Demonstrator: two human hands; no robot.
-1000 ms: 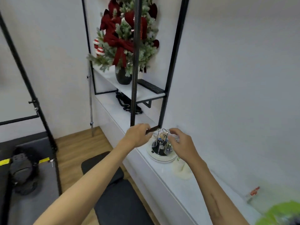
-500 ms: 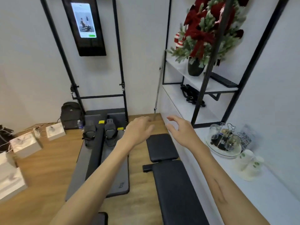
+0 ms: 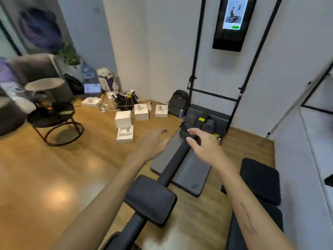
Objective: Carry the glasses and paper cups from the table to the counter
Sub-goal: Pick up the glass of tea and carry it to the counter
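Observation:
My left hand and my right hand are both stretched out in front of me, empty, with loosely spread fingers, above the wooden floor and a grey exercise machine. No glasses or paper cups show in the head view. The white counter runs along the right edge, with only a bare stretch of it visible. A small round black table stands at the far left with dark objects on it that are too blurred to name.
A grey workout platform with black padded benches lies just below my hands. White boxes, cables and backpacks litter the floor by the wall. A black frame with a wall screen rises behind. Armchairs sit far left.
My view has swung left, away from the counter shelf with the glass tray and paper cups, which have left the frame. Both hands came off the tray and now hang empty in the air.

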